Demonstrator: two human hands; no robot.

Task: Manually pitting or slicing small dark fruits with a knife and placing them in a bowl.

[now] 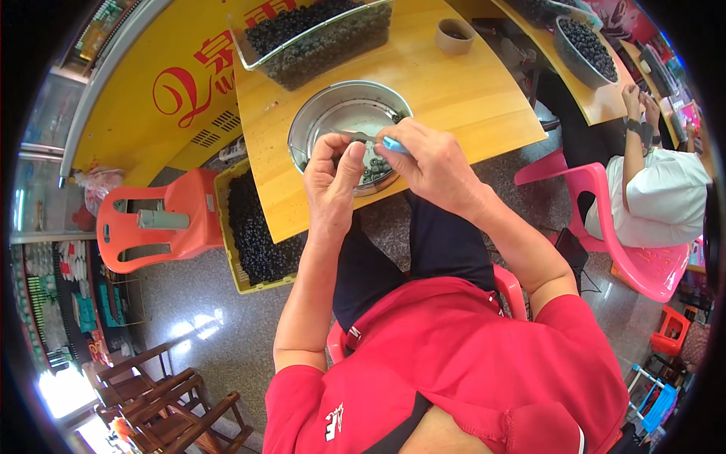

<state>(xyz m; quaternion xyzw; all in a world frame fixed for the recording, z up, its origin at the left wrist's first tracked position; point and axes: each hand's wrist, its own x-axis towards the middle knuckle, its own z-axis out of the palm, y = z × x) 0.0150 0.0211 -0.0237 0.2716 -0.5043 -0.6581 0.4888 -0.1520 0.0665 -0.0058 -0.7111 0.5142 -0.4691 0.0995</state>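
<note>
1. Right hand (439, 163) first: its grip is pinched firmly around a small blue-handled knife (393, 144), with the thin grey blade pointing over toward the other hand.
2. Left hand (333, 170) is curled up right by the blade, thumb and fingers drawn in close together. Can't tell if that grip has anything tucked in it, the fingers hide it.
3. So the knife sits between the two hands, above the round metal bowl (310, 121). There's a bunch of small dark-greenish pieces (376, 166) in the near part of the bowl.
4. Bowl's on the yellowish wooden surface (454, 98), near the edge by the person's knees. Behind it is a clear tub (325, 57) loaded with dark round stuff, plus a pale round cup (454, 44) off to the right.
5. Down left of the surface: a yellow crate (229, 234) with more dark stuff, just beside an orange chair (193, 204).
6. Over on the right, a co-worker in a white top (665, 189) sits on a pink chair (605, 204).
</note>
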